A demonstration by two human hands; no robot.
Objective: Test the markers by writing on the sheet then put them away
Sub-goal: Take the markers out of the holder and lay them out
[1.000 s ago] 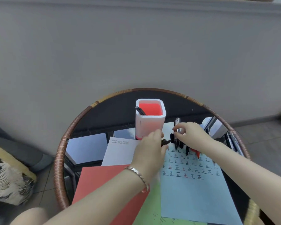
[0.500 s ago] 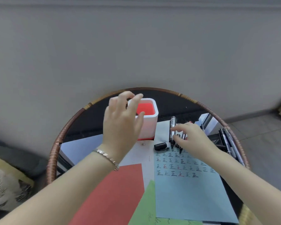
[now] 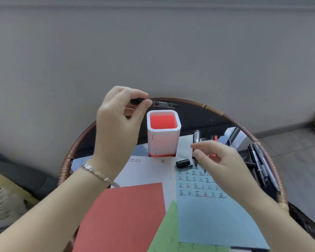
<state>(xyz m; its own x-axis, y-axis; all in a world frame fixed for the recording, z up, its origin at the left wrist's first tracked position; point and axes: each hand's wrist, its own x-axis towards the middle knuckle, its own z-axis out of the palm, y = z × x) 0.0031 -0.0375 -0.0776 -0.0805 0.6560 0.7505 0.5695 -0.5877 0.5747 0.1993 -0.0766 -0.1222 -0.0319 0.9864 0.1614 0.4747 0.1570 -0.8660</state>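
So, where is the black marker [image 3: 162, 103]?
Up high, lying flat just above the white cup [image 3: 163, 140]. The left hand [image 3: 116, 128] has its fingers [image 3: 144, 106] clamped on one end, and the rest pokes out to the right.
And the right hand [image 3: 220, 160]?
Its fingers are bent, with the tips at a grey marker [image 3: 196, 136] down on the bench [image 3: 244, 131] — I cannot tell if they grip it.
Any writing?
Yes — rows of 正 on the blue sheet [image 3: 213, 215], some black, some red.

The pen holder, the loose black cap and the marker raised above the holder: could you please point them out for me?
pen holder [image 3: 163, 140], head view, white front wall.
loose black cap [image 3: 183, 163], head view, middle of its side.
raised marker [image 3: 162, 103], head view, exposed barrel.
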